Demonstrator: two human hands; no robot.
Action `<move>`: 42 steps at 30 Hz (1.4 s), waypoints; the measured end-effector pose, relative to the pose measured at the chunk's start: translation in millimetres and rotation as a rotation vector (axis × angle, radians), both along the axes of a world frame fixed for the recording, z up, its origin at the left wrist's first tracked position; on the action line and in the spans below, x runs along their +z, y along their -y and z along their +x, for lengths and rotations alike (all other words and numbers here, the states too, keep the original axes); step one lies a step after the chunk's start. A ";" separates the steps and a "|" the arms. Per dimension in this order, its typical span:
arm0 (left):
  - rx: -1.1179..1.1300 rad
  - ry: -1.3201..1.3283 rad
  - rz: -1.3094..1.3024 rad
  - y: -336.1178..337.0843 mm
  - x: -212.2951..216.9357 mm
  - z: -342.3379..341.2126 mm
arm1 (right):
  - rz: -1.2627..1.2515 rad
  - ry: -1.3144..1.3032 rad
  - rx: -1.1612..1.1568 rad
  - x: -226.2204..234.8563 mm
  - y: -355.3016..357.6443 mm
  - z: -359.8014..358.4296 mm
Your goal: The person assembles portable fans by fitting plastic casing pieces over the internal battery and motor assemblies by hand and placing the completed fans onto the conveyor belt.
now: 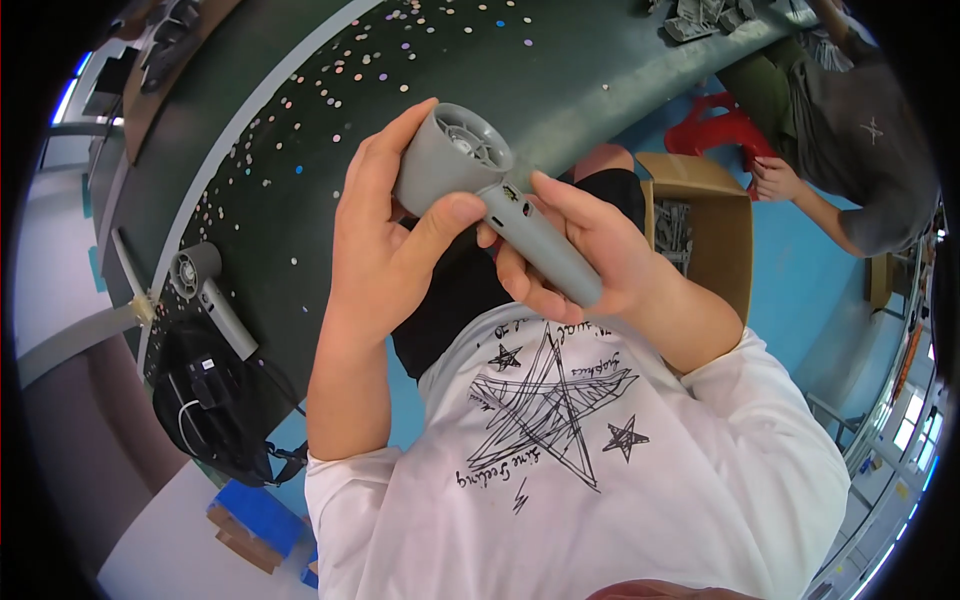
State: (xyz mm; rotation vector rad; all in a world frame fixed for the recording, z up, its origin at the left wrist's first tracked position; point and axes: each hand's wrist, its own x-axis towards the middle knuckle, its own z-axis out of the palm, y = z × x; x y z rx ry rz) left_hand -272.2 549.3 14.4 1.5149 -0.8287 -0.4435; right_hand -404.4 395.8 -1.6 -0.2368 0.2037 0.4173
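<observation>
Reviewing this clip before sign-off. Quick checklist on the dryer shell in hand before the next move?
1. Left hand around the barrel of the dryer shell, thumb across its neck: ok.
2. Right hand gripping the handle from beneath: ok.
3. Barrel opening faces up and away, inner fan grille visible: ok.
4. Small slot at the neck unobstructed: cannot tell, the thumb partly covers it.
5. Second shell lies apart on the table, beside the black bag: ok.
6. Other person's hand stays clear, over by the cardboard box: ok.
</observation>
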 end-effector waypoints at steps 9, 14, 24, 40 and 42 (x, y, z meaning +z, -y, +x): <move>0.125 0.371 0.271 5.8 35.5 19.7 | -0.164 0.097 -0.037 12.3 4.0 7.7; 0.155 0.351 0.151 14.1 32.7 66.5 | -0.612 0.187 -0.053 33.2 18.2 66.2; 0.621 -0.256 -0.070 13.0 -46.1 137.7 | -1.325 0.198 -0.221 56.3 19.9 259.9; 0.459 0.378 0.245 17.8 -44.5 123.2 | -1.646 0.822 0.246 52.3 -136.0 403.0; 0.341 0.286 0.365 13.8 -25.1 123.3 | -1.919 1.249 0.257 54.8 -158.8 372.2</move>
